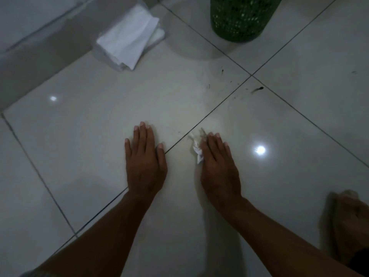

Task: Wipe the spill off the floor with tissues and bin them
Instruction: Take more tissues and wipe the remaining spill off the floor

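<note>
Glossy white tiled floor [83,148] with dark grout lines, seen from above in dim light. Left hand [144,158] flat on the tile near the middle of the floor, palm down, fingers straight and close together, thumb out to the side, holding nothing. Right hand [217,166] just beside it to the right, also palm down with fingers extended, pressing on a small crumpled white tissue [196,146] that pokes out from under the thumb side, next to a diagonal grout line; whether any finger curls around the tissue cannot be told. Dark splatter marks of a spill [256,89] farther out on the floor, scattered around the crossing of two grout lines, well apart from both hands. Stack of folded white tissues [129,37] lying toward the far left of the floor, near a grey raised ledge [30,56]. Green perforated plastic waste basket [241,17] standing at the far edge of the floor, right of the tissue stack, its top cut off by the frame. Bare foot [347,222], blurred, at the near right corner. Two bright light reflections on the tiles.
</note>
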